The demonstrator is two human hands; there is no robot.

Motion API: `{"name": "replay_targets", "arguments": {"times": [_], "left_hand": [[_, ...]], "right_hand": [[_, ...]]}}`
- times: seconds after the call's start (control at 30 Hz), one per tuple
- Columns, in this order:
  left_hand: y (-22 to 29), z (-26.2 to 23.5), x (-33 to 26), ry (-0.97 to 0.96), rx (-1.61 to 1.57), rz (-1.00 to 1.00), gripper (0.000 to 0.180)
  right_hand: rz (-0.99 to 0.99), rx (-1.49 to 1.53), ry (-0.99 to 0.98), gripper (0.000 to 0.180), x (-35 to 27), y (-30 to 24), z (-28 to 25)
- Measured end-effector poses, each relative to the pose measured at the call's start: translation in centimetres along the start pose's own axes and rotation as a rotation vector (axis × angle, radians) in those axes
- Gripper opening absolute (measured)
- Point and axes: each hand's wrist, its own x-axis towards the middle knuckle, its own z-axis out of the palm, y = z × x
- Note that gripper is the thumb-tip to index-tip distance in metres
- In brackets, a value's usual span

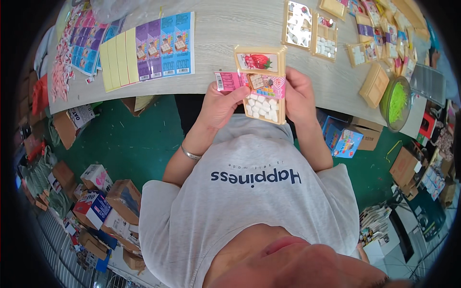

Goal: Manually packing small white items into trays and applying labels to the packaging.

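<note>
Over the table's near edge, a tan plastic tray pack [261,109] is held up. A card with a strawberry picture [255,61] fills its far part, and small white pieces fill its near part. Across its middle lies a pink printed label [230,81], whose left end sticks out past the tray. My left hand [220,104] is closed on that label, thumb pressing it at the tray's left side. My right hand [300,94] grips the tray's right edge, with some fingers hidden behind it.
Sheets of yellow, purple and blue labels [165,45] lie on the table [216,33] at left. Finished-looking trays [325,39] lie far right, near a heap of packs [384,31]. A bowl of green shreds [394,103] stands at the right edge. Cardboard boxes [124,199] crowd the floor.
</note>
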Motion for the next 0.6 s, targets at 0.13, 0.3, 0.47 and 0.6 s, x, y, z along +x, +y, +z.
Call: {"name": "replay_targets", "arguments": {"times": [0.13, 0.3, 0.47, 0.6], "left_hand": [[1.6, 0.3, 0.5, 0.027, 0.507, 0.21, 0.028], [3.5, -0.3, 2.7, -0.433, 0.228, -0.001, 0.056], [3.0, 1.6, 3.2, -0.574, 0.123, -0.047, 0.097], [3.0, 1.4, 2.8, -0.337, 0.489, 0.1, 0.07]], "right_hand": [[-0.116, -0.228, -0.119, 0.027, -1.0, -1.8, -1.0], [-0.023, -0.039, -0.266, 0.029, -0.4, -1.1, -1.2], [0.068, 0.069, -0.376, 0.028, -0.1, 0.3, -0.3], [-0.116, -0.22, -0.365, 0.024, -1.0, -1.2, 1.1]]}}
